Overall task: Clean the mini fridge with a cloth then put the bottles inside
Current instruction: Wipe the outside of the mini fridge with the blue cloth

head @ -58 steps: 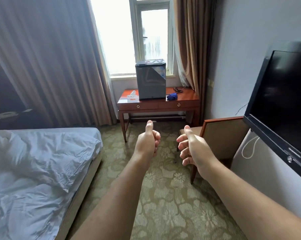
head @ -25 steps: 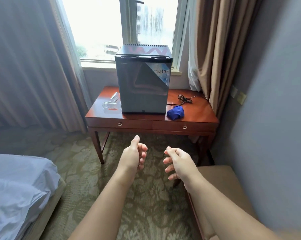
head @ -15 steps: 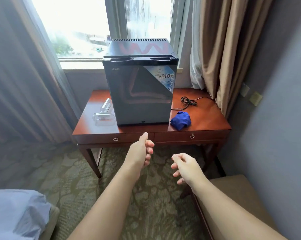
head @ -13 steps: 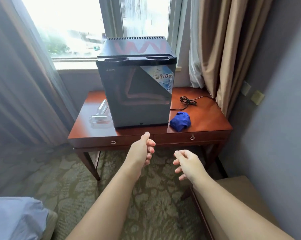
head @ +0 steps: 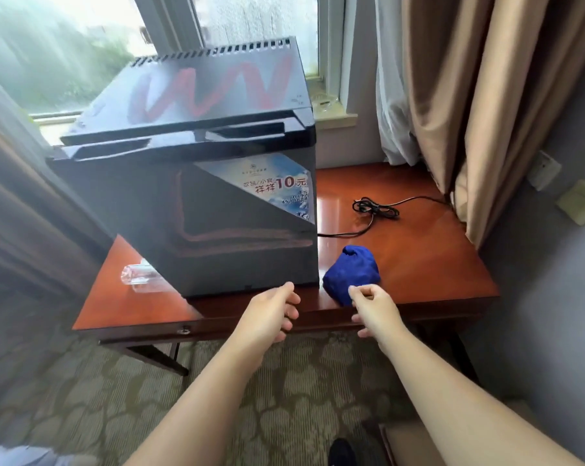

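Both hands are out over the front edge of the desk (head: 418, 257), fingers loosely curled and holding nothing. Your left hand (head: 267, 314) is in front of the lower right corner of the fridge (head: 217, 213). Your right hand (head: 373, 311) is just in front of the cloth (head: 351, 274) (touching or not, you cannot tell). The fridge stands on the desk, door closed. The cloth lies bunched just beside its right side. The bottles (head: 139, 277) lie on the desk to its left, partly hidden. A cord (head: 375, 208) lies coiled behind the cloth.
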The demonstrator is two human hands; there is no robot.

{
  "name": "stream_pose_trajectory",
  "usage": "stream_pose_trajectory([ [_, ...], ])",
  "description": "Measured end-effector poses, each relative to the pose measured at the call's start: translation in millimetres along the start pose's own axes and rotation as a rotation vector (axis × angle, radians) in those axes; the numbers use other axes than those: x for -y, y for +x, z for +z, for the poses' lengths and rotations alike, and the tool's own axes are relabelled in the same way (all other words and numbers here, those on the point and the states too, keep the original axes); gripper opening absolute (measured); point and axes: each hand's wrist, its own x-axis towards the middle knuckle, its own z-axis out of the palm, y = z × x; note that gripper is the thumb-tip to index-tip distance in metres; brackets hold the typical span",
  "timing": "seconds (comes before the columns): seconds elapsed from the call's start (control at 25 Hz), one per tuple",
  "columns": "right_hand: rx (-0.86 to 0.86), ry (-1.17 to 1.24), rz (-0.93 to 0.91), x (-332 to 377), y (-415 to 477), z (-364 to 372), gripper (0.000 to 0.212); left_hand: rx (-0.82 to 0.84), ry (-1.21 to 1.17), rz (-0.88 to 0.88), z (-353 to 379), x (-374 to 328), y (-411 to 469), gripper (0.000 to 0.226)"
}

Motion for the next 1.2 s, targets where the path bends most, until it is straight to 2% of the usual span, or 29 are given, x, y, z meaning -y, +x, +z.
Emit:
stream_pose_trajectory([
  [0.16, 0.003, -0.301, -0.089, -5.7, 67.2, 19.2, 0.043, -0.054, -0.012, -0.077, -5.0, -7.3, 45.6, 0.034],
  [0.32, -0.015, -0.354, -0.102, -10.1, 105.7, 34.8, 0.073, -0.049, -0.004, -0.155, -5.7, -1.8, 83.0, 0.034],
  [0.44, -0.001, -0.494, -0.066, -20.1, 123.8, 44.3, 0.088, -0.012, 0.007, -0.182, -8.7, 4.0, 96.9, 0.034],
  [0.52, -0.046, -0.524, -0.029, -25.9, 133.0, 50.3, 0.081, -0.004, 0.008, -0.184, -13.1, 9.4, 105.3, 0.033],
  [0.68, -0.233, -0.411, -0.025, -33.9, 127.7, 53.0, 0.03, 0.024, 0.053, -0.179, -25.4, 17.2, 116.8, 0.032],
  [0.8, -0.327, -0.222, -0.082, -20.3, 94.2, 47.6, 0.009, 0.084, 0.045, -0.166, -28.6, 12.0, 119.6, 0.029],
  [0.92, -0.37, -0.01, -0.216, 14.9, 56.4, 38.8, 0.005, 0.201, 0.164, -0.065, -20.1, -3.8, 117.2, 0.016],
  [1.08, -0.346, 0.196, -0.384, 72.8, 4.7, 21.8, 0.008, 0.447, 0.165, 0.139, 0.1, -29.2, 98.4, 0.055],
  [1.2, -0.232, 0.289, -0.418, 105.0, -29.3, 15.7, 0.011, 0.516, 0.212, 0.293, 6.9, -48.3, 82.7, 0.047],
])
